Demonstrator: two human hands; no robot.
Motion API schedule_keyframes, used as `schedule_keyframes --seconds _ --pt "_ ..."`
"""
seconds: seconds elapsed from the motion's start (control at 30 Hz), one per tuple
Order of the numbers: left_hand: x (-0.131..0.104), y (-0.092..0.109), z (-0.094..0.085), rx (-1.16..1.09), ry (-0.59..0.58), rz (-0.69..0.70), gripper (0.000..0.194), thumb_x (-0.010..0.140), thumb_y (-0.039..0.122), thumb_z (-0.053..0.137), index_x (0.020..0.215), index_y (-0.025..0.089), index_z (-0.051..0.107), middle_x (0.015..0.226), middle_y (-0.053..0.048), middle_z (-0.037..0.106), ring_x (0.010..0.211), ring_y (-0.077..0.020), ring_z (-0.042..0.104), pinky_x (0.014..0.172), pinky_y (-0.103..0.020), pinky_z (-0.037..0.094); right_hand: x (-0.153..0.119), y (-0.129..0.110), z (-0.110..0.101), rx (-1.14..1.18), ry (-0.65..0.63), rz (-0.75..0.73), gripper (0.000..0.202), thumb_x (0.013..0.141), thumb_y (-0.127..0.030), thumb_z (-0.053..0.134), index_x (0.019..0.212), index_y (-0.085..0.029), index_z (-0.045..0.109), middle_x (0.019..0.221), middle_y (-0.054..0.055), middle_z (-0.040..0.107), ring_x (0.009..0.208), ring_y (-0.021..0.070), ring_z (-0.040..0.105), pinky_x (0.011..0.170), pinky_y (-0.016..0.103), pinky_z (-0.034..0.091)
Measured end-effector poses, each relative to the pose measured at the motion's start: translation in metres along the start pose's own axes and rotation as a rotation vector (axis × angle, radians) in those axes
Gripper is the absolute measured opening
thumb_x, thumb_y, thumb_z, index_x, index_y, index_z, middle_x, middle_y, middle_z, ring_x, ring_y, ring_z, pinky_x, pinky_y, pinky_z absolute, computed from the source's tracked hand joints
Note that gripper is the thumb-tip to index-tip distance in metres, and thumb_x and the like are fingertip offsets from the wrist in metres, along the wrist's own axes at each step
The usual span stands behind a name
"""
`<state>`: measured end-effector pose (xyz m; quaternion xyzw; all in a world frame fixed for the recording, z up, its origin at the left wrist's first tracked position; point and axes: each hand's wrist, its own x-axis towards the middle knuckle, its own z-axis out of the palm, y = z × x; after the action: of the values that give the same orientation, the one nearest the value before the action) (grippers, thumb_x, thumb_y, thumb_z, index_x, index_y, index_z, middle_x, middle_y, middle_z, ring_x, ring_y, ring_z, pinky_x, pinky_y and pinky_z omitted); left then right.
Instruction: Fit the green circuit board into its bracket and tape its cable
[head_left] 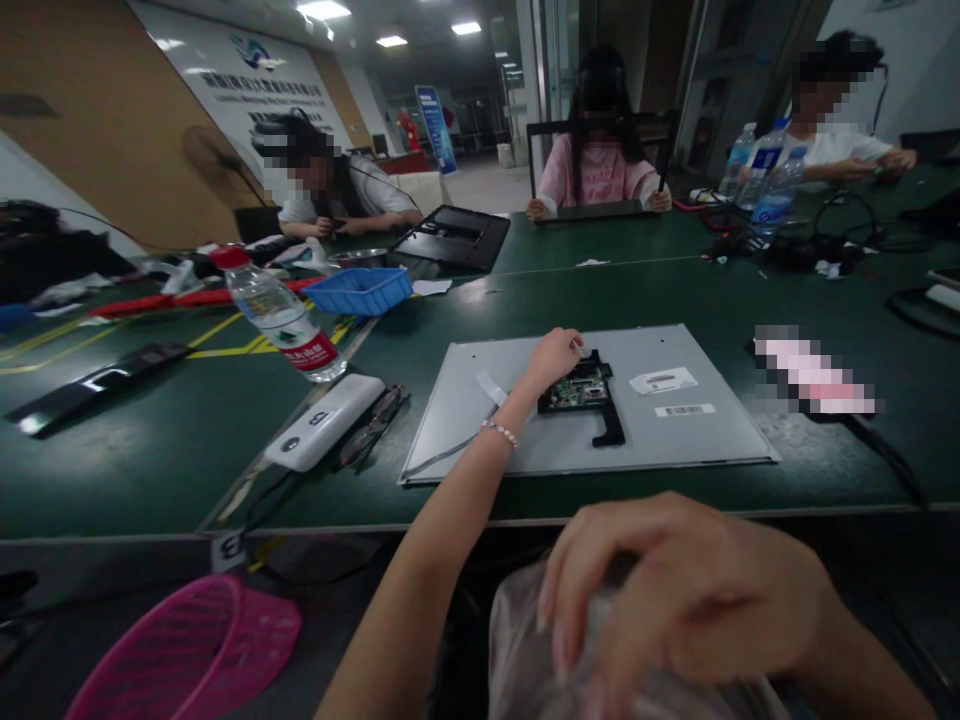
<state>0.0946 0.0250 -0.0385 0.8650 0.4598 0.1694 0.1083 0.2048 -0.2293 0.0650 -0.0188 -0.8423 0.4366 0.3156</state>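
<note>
**Left Hand (pixel 556 353) at Work Beside Circuit Board (pixel 577 393) on Grey Panel (pixel 652 435)**

The left hand, a beaded bracelet (pixel 500 432) at its wrist, was at the upper edge of the circuit board, its fingers bent and close together; whether they pinched anything could not be told. The board sat in a black bracket (pixel 611 428) on the grey panel, which lay flat on a green table (pixel 517 290) near its front edge. Two white labels (pixel 664 380) were stuck to the panel to the right of the bracket, and a thin cable (pixel 450 455) ran across its left part.

The right hand (pixel 675 590), blurred and close to the camera, was held with its fingers curled above crumpled greyish material (pixel 517 620); its grip, if any, could not be made out.

A pair of glasses (pixel 371 428) lay between the panel and a white device (pixel 326 423). Behind that device stood a red-capped bottle (pixel 285 320), near a blue tray (pixel 360 290). A pink basket (pixel 187 650) was below the table's edge at left. Across the table, a person in pink (pixel 596 170) held a black frame (pixel 600 212) with both hands.
</note>
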Motion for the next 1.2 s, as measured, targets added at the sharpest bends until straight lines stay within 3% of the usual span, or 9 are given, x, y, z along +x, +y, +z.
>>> schedule_keyframes --seconds 0.1,0.27,0.47,0.67,0.87,1.03,1.2 --pt "0.000 0.001 0.000 0.010 -0.002 -0.016 0.023 0.077 0.007 0.054 0.095 0.013 0.068 0.093 -0.008 0.065 0.087 -0.0176 0.061 0.081 -0.026 0.047 -0.021 0.015 -0.034 -0.189 0.042 0.285 0.034 0.097 -0.027 0.036 0.111 -0.021 0.066 0.113 0.007 0.066 0.106 0.0152 0.060 0.093 0.029 0.045" --pt "-0.001 0.004 -0.001 0.020 0.001 -0.035 0.017 0.079 0.009 0.053 0.088 0.014 0.068 0.096 -0.009 0.064 0.086 -0.0178 0.060 0.080 -0.027 0.046 -0.061 0.056 -0.103 -0.625 0.261 0.757 0.029 0.089 -0.024 0.048 0.111 -0.024 0.068 0.115 0.004 0.067 0.109 0.0214 0.060 0.096 0.036 0.045" --pt "-0.001 0.005 -0.002 0.003 -0.004 -0.027 0.019 0.079 0.008 0.055 0.093 0.015 0.066 0.093 -0.007 0.065 0.086 -0.0178 0.060 0.078 -0.026 0.046 -0.059 0.113 -0.156 -0.738 0.239 0.943 0.031 0.084 -0.017 0.051 0.109 -0.021 0.070 0.109 0.006 0.070 0.098 0.0224 0.065 0.087 0.033 0.049" --pt "-0.001 0.004 0.000 -0.018 0.017 -0.017 0.021 0.077 0.006 0.054 0.092 0.015 0.065 0.090 -0.006 0.064 0.086 -0.0184 0.060 0.080 -0.028 0.046 -0.029 0.154 -0.163 -0.865 0.211 0.933 0.035 0.082 -0.014 0.053 0.113 -0.016 0.068 0.110 0.008 0.070 0.098 0.0214 0.065 0.086 0.028 0.048" --pt "-0.002 0.003 -0.007 -0.045 0.131 -0.050 0.026 0.078 0.005 0.051 0.102 0.014 0.059 0.099 -0.008 0.060 0.096 -0.0183 0.058 0.085 -0.028 0.046 -0.007 0.189 -0.161 -0.980 0.141 0.846 0.031 0.082 -0.023 0.058 0.108 -0.015 0.071 0.109 0.010 0.070 0.101 0.0237 0.063 0.084 0.027 0.045" --pt "-0.005 -0.007 -0.016 -0.043 0.180 -0.084 0.029 0.081 0.003 0.043 0.103 0.015 0.059 0.102 -0.008 0.059 0.100 -0.0176 0.057 0.091 -0.029 0.045 0.001 0.203 -0.158 -0.960 0.127 0.870 0.025 0.080 -0.023 0.060 0.101 -0.016 0.073 0.098 0.008 0.073 0.089 0.0204 0.065 0.074 0.024 0.044" --pt "-0.008 -0.016 -0.013 -0.023 0.151 -0.091 0.027 0.081 0.004 0.046 0.099 0.015 0.062 0.102 -0.008 0.060 0.099 -0.0187 0.058 0.092 -0.029 0.045 0.000 0.207 -0.150 -0.980 0.201 0.867 0.024 0.080 -0.017 0.057 0.098 -0.018 0.074 0.094 0.007 0.072 0.086 0.0185 0.065 0.073 0.023 0.043"
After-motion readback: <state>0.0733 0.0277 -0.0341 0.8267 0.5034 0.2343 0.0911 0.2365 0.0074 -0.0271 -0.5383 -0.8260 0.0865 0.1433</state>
